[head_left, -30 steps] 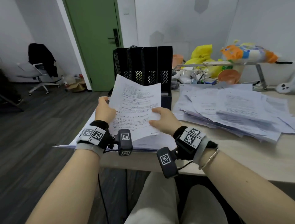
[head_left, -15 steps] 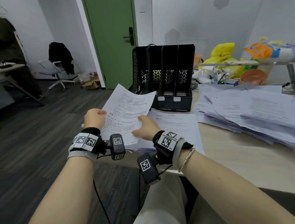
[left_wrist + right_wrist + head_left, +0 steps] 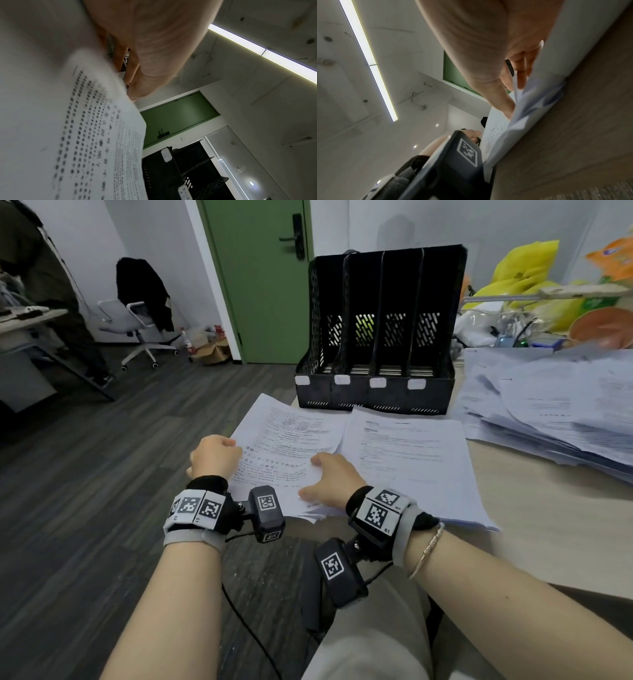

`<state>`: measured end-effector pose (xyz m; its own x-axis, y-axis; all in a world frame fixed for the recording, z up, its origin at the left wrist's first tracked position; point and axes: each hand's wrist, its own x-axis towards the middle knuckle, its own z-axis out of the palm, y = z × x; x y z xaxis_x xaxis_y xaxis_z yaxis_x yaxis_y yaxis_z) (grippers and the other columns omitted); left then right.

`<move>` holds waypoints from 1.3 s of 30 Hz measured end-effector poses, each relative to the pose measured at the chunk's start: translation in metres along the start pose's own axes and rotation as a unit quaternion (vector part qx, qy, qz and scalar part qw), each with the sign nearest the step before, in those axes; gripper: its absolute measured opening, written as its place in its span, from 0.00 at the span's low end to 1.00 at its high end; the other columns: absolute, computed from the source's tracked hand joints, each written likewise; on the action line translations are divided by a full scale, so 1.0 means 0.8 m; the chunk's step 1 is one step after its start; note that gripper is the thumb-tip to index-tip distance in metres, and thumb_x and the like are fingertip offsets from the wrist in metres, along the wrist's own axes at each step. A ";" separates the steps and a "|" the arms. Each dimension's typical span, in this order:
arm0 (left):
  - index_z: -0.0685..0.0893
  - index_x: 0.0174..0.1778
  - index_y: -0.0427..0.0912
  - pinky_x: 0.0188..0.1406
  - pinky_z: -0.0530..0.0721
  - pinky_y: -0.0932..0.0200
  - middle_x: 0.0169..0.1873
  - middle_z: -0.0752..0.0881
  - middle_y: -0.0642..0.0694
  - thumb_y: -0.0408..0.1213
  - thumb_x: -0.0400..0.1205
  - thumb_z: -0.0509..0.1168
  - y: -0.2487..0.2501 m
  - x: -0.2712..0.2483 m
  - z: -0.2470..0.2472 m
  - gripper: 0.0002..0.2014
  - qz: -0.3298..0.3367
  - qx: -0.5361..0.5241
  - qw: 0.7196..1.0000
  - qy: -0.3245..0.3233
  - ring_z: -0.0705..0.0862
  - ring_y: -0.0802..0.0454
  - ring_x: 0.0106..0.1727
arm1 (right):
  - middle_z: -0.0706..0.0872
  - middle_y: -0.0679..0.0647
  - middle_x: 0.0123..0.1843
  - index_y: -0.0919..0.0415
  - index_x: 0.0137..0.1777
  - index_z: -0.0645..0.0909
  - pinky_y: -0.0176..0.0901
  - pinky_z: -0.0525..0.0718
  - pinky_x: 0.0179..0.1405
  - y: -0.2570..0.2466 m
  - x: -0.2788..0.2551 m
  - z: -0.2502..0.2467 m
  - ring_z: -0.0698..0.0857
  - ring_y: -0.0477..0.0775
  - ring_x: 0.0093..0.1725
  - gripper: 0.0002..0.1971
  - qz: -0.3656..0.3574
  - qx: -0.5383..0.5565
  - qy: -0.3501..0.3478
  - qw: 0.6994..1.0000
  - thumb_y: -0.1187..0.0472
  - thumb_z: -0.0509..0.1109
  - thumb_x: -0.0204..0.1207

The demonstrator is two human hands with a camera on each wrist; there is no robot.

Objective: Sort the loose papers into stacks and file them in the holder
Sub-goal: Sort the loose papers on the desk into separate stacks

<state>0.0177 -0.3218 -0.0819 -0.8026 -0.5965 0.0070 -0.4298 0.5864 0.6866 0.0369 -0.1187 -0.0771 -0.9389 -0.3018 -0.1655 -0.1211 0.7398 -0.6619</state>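
Observation:
A printed sheet (image 3: 287,446) lies low over the left stack at the desk's near left corner, held at both edges. My left hand (image 3: 215,455) grips its left edge with curled fingers. My right hand (image 3: 330,479) pinches its lower right edge, thumb on top. The same sheet (image 3: 96,135) fills the left wrist view, and in the right wrist view my thumb (image 3: 501,102) sits on the sheet (image 3: 494,135). A second stack (image 3: 407,460) lies to its right. The black four-slot file holder (image 3: 380,337) stands empty behind both. A big loose paper pile (image 3: 555,412) spreads at the right.
Yellow and orange bags (image 3: 527,278) and clutter sit at the desk's far right. The desk edge (image 3: 534,563) runs near my right forearm. A green door (image 3: 260,268) and a white office chair (image 3: 137,323) stand beyond, over dark floor (image 3: 85,474).
Both hands have lowered the sheet from upright in front of the holder down and left, almost flat onto the left stack. The head view has shifted left and down.

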 end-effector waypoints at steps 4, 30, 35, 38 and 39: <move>0.78 0.67 0.45 0.76 0.60 0.42 0.78 0.62 0.42 0.38 0.80 0.65 0.010 -0.015 0.003 0.18 0.059 -0.015 0.997 0.052 0.59 0.39 0.78 | 0.66 0.57 0.70 0.49 0.74 0.68 0.52 0.71 0.68 0.012 0.004 0.012 0.67 0.60 0.70 0.36 0.014 -0.056 0.012 0.998 0.49 0.75 0.66; 0.80 0.57 0.50 0.54 0.84 0.58 0.51 0.88 0.50 0.38 0.81 0.67 0.171 -0.095 0.033 0.10 0.242 -0.293 0.921 -0.081 0.86 0.56 0.51 | 0.73 0.45 0.71 0.44 0.64 0.77 0.58 0.66 0.74 0.055 -0.057 -0.151 0.67 0.53 0.75 0.18 -0.038 0.162 0.188 0.968 0.48 0.69 0.74; 0.82 0.56 0.48 0.51 0.83 0.62 0.49 0.88 0.50 0.39 0.81 0.66 0.233 -0.126 0.075 0.09 0.266 -0.290 0.905 -0.162 0.87 0.58 0.48 | 0.77 0.46 0.62 0.47 0.61 0.81 0.44 0.70 0.59 0.110 -0.076 -0.210 0.71 0.51 0.70 0.15 -0.006 0.179 0.247 0.952 0.50 0.71 0.74; 0.83 0.56 0.46 0.52 0.84 0.61 0.49 0.89 0.49 0.38 0.82 0.65 0.265 -0.142 0.099 0.08 0.285 -0.270 0.897 -0.204 0.88 0.57 0.48 | 0.77 0.51 0.70 0.47 0.59 0.82 0.47 0.71 0.60 0.151 -0.086 -0.245 0.69 0.54 0.74 0.14 0.027 0.175 0.278 0.944 0.51 0.71 0.73; 0.83 0.55 0.46 0.52 0.84 0.61 0.49 0.89 0.49 0.38 0.82 0.64 0.276 -0.148 0.106 0.07 0.289 -0.264 0.894 -0.217 0.88 0.56 0.48 | 0.77 0.52 0.70 0.48 0.59 0.83 0.46 0.71 0.59 0.164 -0.090 -0.257 0.68 0.55 0.74 0.14 0.035 0.171 0.287 0.942 0.51 0.71 0.74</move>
<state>-0.0176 -0.0752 0.0071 -0.9618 0.0586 0.2674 0.2719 0.3187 0.9080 0.0222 0.1239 -0.0016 -0.9720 0.1885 0.1403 -0.0337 0.4792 -0.8771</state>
